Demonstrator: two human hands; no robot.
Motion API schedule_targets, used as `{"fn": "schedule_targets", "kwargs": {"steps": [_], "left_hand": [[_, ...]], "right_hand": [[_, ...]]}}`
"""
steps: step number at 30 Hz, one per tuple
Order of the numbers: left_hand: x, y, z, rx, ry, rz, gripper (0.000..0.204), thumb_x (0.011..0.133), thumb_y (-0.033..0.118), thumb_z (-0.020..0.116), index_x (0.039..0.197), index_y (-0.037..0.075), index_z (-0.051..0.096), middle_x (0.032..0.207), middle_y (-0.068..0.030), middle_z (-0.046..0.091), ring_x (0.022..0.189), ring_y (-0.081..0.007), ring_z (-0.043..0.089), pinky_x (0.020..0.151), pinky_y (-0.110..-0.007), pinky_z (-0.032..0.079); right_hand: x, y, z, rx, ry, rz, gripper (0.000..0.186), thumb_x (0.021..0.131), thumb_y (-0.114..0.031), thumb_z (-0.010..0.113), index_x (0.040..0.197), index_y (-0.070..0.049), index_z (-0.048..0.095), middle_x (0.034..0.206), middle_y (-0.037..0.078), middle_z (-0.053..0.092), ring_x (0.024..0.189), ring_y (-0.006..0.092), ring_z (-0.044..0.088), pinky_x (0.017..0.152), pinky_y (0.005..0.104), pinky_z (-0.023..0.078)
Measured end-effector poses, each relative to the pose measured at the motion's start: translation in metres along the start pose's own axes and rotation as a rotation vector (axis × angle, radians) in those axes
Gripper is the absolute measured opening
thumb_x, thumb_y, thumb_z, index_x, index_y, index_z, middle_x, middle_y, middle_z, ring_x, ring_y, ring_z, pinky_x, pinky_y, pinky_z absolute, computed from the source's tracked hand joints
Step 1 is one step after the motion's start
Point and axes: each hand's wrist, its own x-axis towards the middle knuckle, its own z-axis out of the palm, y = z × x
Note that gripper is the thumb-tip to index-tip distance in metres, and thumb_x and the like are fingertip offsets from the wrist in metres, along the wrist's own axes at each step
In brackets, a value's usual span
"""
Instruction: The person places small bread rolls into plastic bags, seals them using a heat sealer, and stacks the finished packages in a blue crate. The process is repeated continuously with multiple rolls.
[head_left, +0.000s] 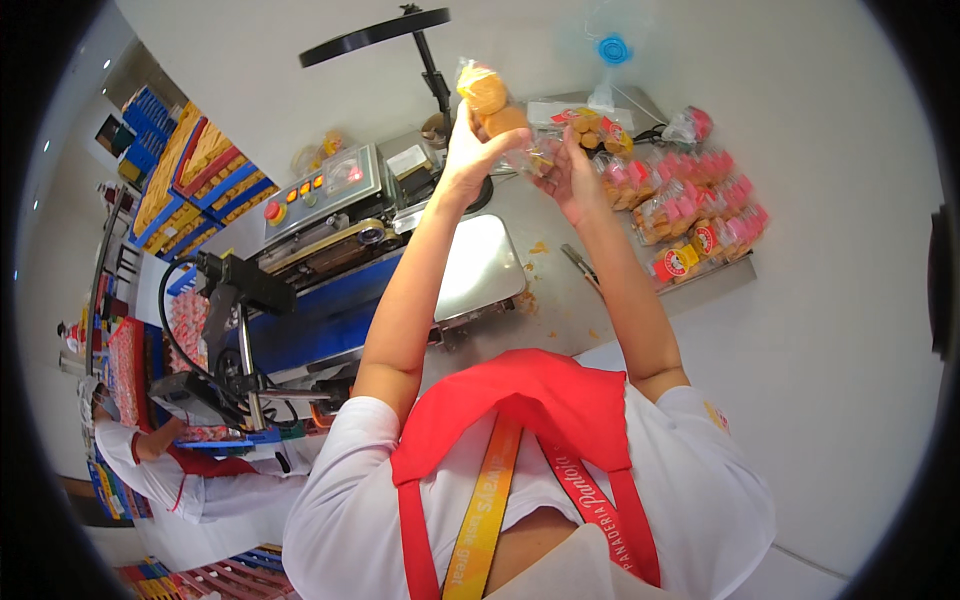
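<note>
My left hand (468, 150) is raised over the steel table (545, 215) and grips a clear plastic bag (492, 105) by its middle. The bag holds round golden buns. My right hand (572, 168) is close beside it, fingers pinching the bag's lower end, where more small buns show. Both forearms reach forward from my white sleeves and red apron.
A flat steel scale (480, 265) sits under my left arm. Left of it stands a band sealing machine (330, 215) with coloured buttons. Several sealed snack packs with pink and red labels (700, 200) are piled at right. Blue crates (190, 170) are stacked far left. Another person (140, 455) works at lower left.
</note>
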Motion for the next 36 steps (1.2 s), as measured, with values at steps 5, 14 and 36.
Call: {"fn": "schedule_targets", "kwargs": {"steps": [5,14,36], "left_hand": [[0.006,-0.02,-0.003,-0.045,-0.041,-0.045,0.073,0.071,0.012,0.08,0.13,0.006,0.037,0.111,-0.0058,0.055,0.104,-0.0154,0.055,0.09,-0.032,0.046],[-0.002,-0.029,0.0,-0.428,0.065,-0.103,0.043,0.082,0.017,0.073,0.115,0.007,0.048,0.099,-0.0037,0.059,0.089,-0.0134,0.06,0.078,-0.027,0.049],[-0.103,-0.032,-0.059,0.101,0.217,0.246,0.065,0.089,0.025,0.066,0.139,0.007,0.028,0.115,-0.0074,0.057,0.105,-0.0148,0.057,0.087,-0.027,0.047]], "right_hand": [[0.002,0.024,-0.019,-0.079,-0.083,-0.248,0.022,0.083,-0.03,0.073,0.089,-0.008,0.071,0.076,-0.008,0.057,0.066,0.004,0.043,0.063,0.0188,0.033],[-0.016,-0.002,0.009,-0.326,-0.115,-0.682,0.018,0.088,-0.017,0.067,0.093,0.001,0.068,0.085,0.003,0.068,0.083,0.0087,0.06,0.079,0.0254,0.047],[-0.026,0.055,0.027,-0.708,-0.434,-0.449,0.076,0.078,-0.016,0.078,0.127,-0.004,0.021,0.113,0.018,0.057,0.099,0.0214,0.06,0.08,0.0326,0.052]]}}
